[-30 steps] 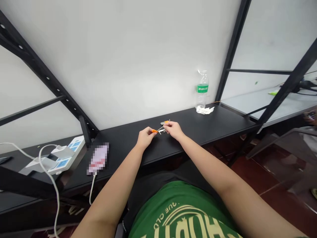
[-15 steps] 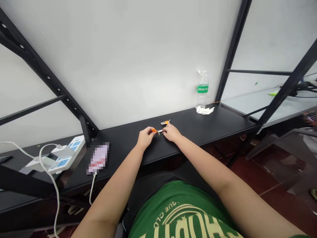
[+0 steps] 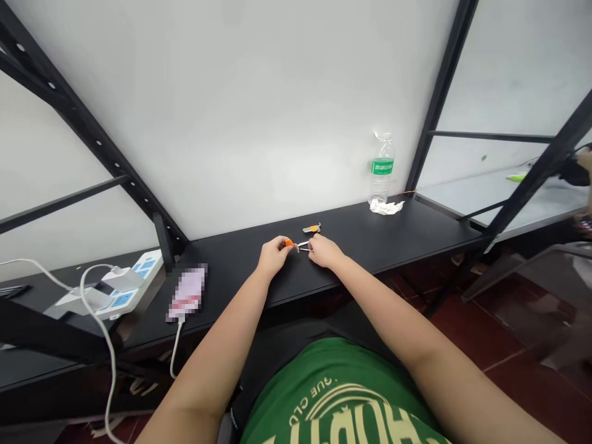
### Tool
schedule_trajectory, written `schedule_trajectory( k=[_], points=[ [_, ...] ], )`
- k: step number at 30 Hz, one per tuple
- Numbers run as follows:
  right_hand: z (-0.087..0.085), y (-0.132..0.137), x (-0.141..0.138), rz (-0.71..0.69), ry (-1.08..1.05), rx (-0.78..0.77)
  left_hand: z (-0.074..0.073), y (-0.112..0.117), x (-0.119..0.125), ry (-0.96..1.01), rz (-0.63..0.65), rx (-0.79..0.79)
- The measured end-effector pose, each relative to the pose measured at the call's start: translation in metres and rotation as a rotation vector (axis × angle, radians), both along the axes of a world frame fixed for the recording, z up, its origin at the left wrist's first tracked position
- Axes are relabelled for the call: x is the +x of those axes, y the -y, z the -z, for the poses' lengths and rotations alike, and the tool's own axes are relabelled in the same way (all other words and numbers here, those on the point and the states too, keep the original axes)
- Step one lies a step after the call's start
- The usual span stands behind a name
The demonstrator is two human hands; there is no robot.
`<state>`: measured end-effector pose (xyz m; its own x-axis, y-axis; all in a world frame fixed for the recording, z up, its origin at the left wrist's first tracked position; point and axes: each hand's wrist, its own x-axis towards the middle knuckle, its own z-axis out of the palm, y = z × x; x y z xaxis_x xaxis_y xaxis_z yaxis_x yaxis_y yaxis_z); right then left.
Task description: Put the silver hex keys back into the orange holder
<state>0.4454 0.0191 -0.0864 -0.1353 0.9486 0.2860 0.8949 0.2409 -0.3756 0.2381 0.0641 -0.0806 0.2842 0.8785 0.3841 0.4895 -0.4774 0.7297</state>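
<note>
The orange-tipped metal piece [image 3: 296, 245] sits just above the black desk [image 3: 416, 231], pinched between left hand [image 3: 274, 256] and right hand [image 3: 324, 251], one per end (presumably for steadiness); a matching spare piece [image 3: 311, 229] lies just behind.

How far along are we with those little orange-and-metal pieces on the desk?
Done: nothing looks finished. In hand: the left hand and right hand pinch one small orange-and-metal piece between them, just above the black desk. Left: a second orange-and-metal piece lies untouched behind the hands.
</note>
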Motion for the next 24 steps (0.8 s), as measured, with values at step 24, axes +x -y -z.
schedule_trajectory(
  k=[24],
  points=[
    [0.001, -0.007, 0.012, -0.139, -0.741, 0.057, -0.005, 0.008, 0.004, 0.031, 0.078, -0.030]
  ],
)
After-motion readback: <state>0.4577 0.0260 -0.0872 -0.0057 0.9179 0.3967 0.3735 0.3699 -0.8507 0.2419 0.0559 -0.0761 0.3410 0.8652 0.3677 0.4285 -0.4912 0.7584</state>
